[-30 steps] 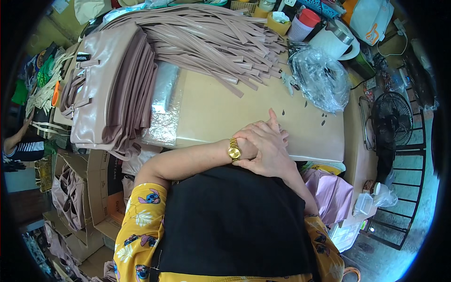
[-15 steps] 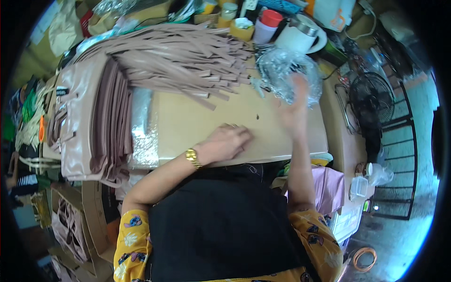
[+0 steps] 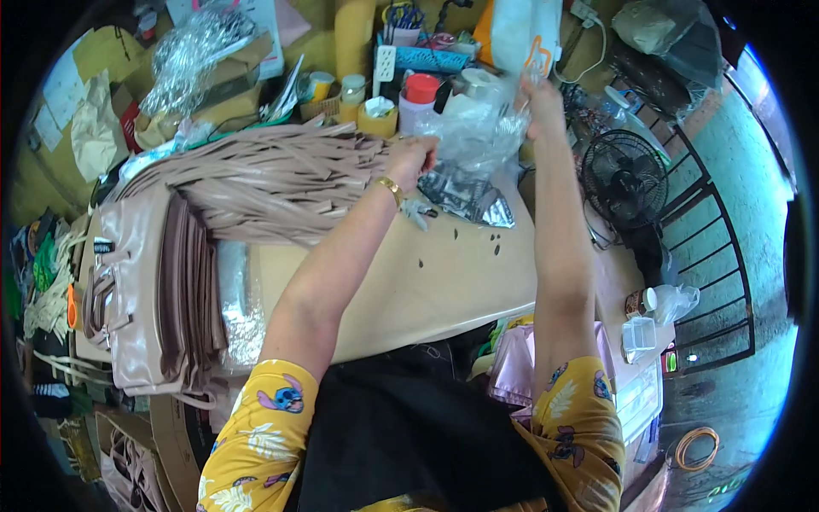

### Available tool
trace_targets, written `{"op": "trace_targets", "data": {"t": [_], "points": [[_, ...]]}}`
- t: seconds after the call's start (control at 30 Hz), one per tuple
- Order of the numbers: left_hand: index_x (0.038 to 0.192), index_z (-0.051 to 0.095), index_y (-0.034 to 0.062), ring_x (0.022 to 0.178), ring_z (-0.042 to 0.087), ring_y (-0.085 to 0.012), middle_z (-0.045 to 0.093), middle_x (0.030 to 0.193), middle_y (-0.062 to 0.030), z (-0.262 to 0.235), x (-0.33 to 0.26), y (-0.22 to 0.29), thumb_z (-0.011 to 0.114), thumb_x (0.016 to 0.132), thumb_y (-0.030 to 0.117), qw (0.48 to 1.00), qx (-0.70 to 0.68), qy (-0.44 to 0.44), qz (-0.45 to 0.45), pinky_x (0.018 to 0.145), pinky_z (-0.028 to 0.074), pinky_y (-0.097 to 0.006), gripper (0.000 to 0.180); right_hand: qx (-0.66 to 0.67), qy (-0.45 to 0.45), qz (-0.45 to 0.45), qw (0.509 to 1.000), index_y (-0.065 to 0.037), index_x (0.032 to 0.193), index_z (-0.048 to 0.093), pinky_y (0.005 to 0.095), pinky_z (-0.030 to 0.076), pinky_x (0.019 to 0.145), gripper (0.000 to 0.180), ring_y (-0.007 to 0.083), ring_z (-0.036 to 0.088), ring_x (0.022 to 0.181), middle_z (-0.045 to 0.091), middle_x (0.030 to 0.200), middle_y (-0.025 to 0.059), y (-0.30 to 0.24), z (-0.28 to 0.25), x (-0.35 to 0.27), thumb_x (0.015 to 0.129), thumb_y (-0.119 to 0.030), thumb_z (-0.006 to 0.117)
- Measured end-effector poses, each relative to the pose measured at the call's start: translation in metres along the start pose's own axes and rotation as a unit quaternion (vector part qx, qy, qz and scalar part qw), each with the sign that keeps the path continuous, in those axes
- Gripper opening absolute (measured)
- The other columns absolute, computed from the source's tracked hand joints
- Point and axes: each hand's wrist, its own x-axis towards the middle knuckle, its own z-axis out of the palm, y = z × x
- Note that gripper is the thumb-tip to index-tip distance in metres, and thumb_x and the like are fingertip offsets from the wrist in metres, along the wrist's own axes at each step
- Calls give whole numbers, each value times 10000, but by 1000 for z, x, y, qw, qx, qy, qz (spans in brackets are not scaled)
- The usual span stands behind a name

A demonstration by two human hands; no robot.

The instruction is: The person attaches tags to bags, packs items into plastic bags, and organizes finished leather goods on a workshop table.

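Observation:
A crumpled clear plastic bag (image 3: 490,128) is raised and spread at the far side of the table, in front of the white jug. My right hand (image 3: 543,107) is closed on its upper right part. My left hand (image 3: 413,162), with a gold watch at the wrist, is closed at the bag's left edge; the fingertips are partly hidden. Below the bag lies a silver and dark foil packet (image 3: 469,196). Several small dark bits (image 3: 497,249) are scattered on the tan tabletop (image 3: 384,290). Left of my left hand spreads a heap of mauve strips (image 3: 281,179).
A stack of mauve bags (image 3: 149,290) stands at the table's left. Along the back are a red-lidded cup (image 3: 420,89), a yellow cup (image 3: 377,118), and a blue basket (image 3: 431,59). To the right stand a black fan (image 3: 627,179) and a metal railing (image 3: 721,222).
My right hand has lifted the plastic bag up and away from the table. My left hand has moved from the near edge to the bag. The foil packet and more dark bits now show.

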Motion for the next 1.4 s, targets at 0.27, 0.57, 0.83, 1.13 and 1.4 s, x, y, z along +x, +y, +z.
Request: {"op": "trace_targets", "data": {"t": [0.27, 0.57, 0.83, 1.13, 1.4], "points": [[1215, 527, 55, 955, 606, -155, 587, 1138, -56, 45, -56, 127, 654, 879, 246, 945, 177, 152, 230, 833, 509, -306, 407, 21, -294, -159, 942, -43, 919, 573, 225, 390, 553, 112, 76, 488, 635, 547, 766, -8, -149, 64, -1, 852, -92, 647], [1178, 597, 31, 967, 591, -92, 643, 1070, -26, -16, -200, 221, 674, 838, 83, 962, 145, -38, 227, 839, 485, -251, 352, -226, -252, -233, 912, -38, 883, 578, 238, 402, 561, 125, 77, 486, 623, 545, 761, -3, -155, 88, -46, 820, -77, 680], [1182, 558, 5, 806, 539, 6, 604, 1016, 11, -62, -297, 316, 577, 830, 18, 870, 328, 53, 364, 658, 416, -129, 353, -349, -284, -170, 877, -38, 877, 591, 222, 408, 604, 207, 70, 505, 661, 554, 789, 8, -141, 61, -88, 749, -68, 751], [1298, 444, -47, 928, 612, -134, 596, 1129, -117, -84, -319, 353, 567, 907, 46, 894, 164, 66, 411, 776, 520, -224, 420, 264, -377, -152, 875, 0, 1425, 275, 438, 289, 1103, 794, 270, 329, 1357, 330, 1458, 211, -93, 85, -115, 836, -329, 694], [1195, 545, -4, 918, 638, -172, 630, 1065, -86, 45, -263, 257, 604, 895, 56, 904, 236, -111, 338, 790, 518, -263, 311, -111, -286, -286, 908, 38, 1362, 359, 359, 355, 1057, 844, 331, 424, 1268, 509, 1236, 264, 84, 225, -256, 708, -245, 809]]}}
